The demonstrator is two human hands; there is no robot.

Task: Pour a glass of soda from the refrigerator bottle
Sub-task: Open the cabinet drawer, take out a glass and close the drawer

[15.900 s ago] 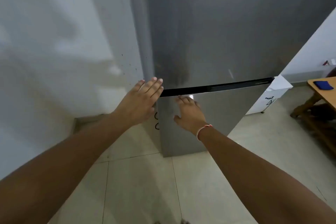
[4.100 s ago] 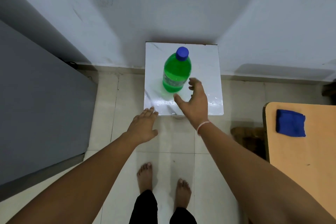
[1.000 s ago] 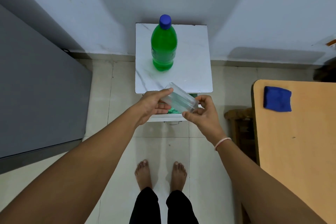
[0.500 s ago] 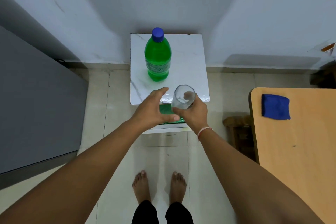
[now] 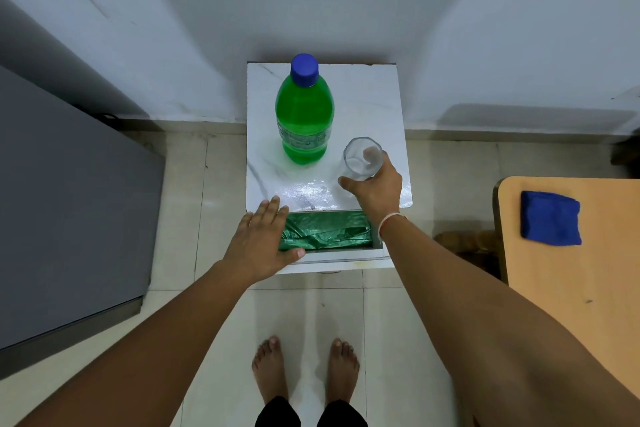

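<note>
A green soda bottle (image 5: 304,121) with a blue cap stands upright on a small white marble-topped cabinet (image 5: 374,104). Just right of the bottle, my right hand (image 5: 374,189) grips a clear empty glass (image 5: 362,159), held upright at the top's front right. My left hand (image 5: 261,244) is flat with fingers apart, resting on the left front of the open drawer (image 5: 346,255) below the top. The drawer holds green plastic wrapping (image 5: 329,234).
The grey refrigerator (image 5: 69,211) fills the left side. A wooden table (image 5: 571,288) with a folded blue cloth (image 5: 550,218) stands at the right. White walls meet behind the cabinet. My bare feet (image 5: 304,371) stand on the tiled floor.
My right hand has carried the glass up and to the right, over the cabinet top beside the bottle. My left hand has let go and dropped onto the open drawer's front.
</note>
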